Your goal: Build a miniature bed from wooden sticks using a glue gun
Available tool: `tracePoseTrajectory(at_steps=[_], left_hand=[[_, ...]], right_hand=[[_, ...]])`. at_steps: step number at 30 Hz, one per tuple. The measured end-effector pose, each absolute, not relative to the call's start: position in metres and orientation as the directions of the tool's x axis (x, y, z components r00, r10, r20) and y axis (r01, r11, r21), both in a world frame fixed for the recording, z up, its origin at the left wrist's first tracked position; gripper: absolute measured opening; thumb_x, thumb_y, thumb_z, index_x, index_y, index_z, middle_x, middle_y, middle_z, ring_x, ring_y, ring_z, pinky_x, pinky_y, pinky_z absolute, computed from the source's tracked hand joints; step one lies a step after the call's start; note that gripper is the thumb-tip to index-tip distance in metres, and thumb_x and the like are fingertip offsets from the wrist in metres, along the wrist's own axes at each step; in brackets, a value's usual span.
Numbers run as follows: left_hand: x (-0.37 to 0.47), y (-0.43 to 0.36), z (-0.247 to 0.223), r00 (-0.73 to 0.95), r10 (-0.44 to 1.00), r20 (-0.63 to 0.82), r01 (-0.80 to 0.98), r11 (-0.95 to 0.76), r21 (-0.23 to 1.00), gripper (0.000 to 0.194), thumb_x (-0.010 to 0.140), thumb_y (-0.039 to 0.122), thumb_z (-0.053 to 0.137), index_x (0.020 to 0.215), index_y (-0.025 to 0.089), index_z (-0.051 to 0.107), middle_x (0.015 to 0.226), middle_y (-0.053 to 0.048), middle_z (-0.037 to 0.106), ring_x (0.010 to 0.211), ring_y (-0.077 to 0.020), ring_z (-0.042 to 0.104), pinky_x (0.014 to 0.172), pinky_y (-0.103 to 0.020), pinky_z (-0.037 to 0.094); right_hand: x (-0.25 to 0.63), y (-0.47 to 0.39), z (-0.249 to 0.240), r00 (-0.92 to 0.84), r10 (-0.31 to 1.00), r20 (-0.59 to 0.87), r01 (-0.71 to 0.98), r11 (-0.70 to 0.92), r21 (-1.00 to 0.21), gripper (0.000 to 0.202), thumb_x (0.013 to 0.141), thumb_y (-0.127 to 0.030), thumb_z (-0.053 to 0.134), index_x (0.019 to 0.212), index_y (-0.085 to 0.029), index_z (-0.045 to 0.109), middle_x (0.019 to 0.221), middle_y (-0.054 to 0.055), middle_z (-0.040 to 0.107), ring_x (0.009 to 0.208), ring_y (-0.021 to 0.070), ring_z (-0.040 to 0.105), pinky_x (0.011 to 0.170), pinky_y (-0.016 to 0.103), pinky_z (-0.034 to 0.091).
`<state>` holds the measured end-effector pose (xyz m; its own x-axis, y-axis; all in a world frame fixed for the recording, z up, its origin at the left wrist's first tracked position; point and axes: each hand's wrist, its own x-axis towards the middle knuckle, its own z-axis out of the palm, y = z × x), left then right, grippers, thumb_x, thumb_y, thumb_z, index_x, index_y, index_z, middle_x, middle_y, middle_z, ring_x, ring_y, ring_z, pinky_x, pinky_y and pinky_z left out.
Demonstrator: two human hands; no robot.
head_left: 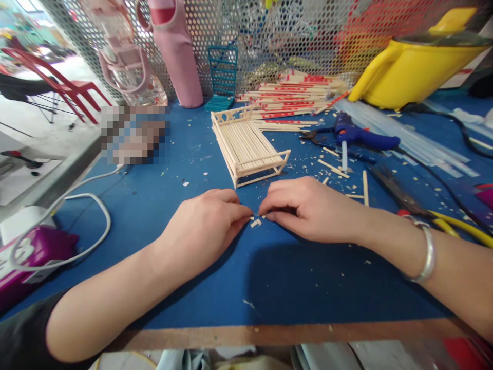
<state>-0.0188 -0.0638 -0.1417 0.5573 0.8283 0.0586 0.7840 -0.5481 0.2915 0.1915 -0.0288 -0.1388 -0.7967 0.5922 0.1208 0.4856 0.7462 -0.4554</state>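
My left hand [210,221] rests on the blue tabletop, its fingers closed in a pinch. Opposite it, my right hand [308,208] is also closed, thumb and fingertips drawn together. The two sets of fingertips nearly meet. Tiny cut wooden stick pieces [255,223] lie just below them, and light bits show at both fingertips; whether these are gripped or only touched is unclear. Just beyond my hands stands a miniature bed-like frame [250,144] made of wooden sticks, with a slatted base and raised railings at both ends.
A blue glue gun [364,134], pliers [400,192] and loose sticks [333,168] lie at right. Behind are bundled chopsticks [288,95], a small teal chair-shaped stand [222,77], a pink tumbler [179,56] and a yellow pot [416,72]. A white cable [110,221] loops at left.
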Motion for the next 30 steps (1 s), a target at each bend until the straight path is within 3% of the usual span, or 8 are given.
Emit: tracePoseTrajectory(at_steps=[4, 8, 16, 30], left_hand=[[-0.019, -0.067, -0.141, 0.511, 0.853, 0.103, 0.786, -0.513, 0.346, 0.023, 0.087, 0.026, 0.049, 0.099, 0.027, 0.068, 0.089, 0.001, 0.066, 0.083, -0.0154, 0.062, 0.072, -0.027, 0.048], [-0.017, -0.079, -0.138, 0.408, 0.904, 0.128, 0.831, -0.426, 0.357, 0.018, 0.084, 0.032, 0.053, 0.089, 0.025, 0.068, 0.083, 0.001, 0.065, 0.073, -0.015, 0.061, 0.064, -0.027, 0.046], [-0.008, -0.084, -0.141, 0.403, 0.913, 0.064, 0.866, -0.403, 0.294, 0.021, 0.084, 0.036, 0.052, 0.083, 0.024, 0.07, 0.076, 0.0, 0.065, 0.072, -0.017, 0.061, 0.064, -0.029, 0.044], [-0.008, -0.083, -0.14, 0.393, 0.914, 0.101, 0.837, -0.402, 0.371, 0.022, 0.083, 0.03, 0.053, 0.071, 0.021, 0.069, 0.068, 0.0, 0.066, 0.06, -0.0129, 0.059, 0.055, -0.024, 0.042]], right_hand=[[0.191, -0.027, -0.14, -0.791, 0.6, 0.124, 0.496, 0.746, -0.446, 0.016, 0.084, -0.011, 0.053, 0.085, -0.016, 0.068, 0.081, 0.002, 0.065, 0.076, 0.0125, 0.059, 0.072, 0.024, 0.043], [0.189, -0.028, -0.141, -0.784, 0.599, 0.166, 0.488, 0.759, -0.431, 0.016, 0.087, -0.016, 0.052, 0.085, -0.016, 0.068, 0.081, 0.003, 0.066, 0.077, 0.013, 0.059, 0.072, 0.024, 0.043], [0.187, -0.028, -0.145, -0.795, 0.581, 0.173, 0.477, 0.776, -0.414, 0.018, 0.088, -0.02, 0.052, 0.086, -0.016, 0.069, 0.082, 0.004, 0.067, 0.077, 0.0138, 0.06, 0.07, 0.025, 0.043], [0.188, -0.031, -0.141, -0.806, 0.573, 0.15, 0.473, 0.775, -0.418, 0.019, 0.087, -0.019, 0.052, 0.09, -0.018, 0.071, 0.085, 0.005, 0.069, 0.08, 0.015, 0.063, 0.072, 0.026, 0.045]])
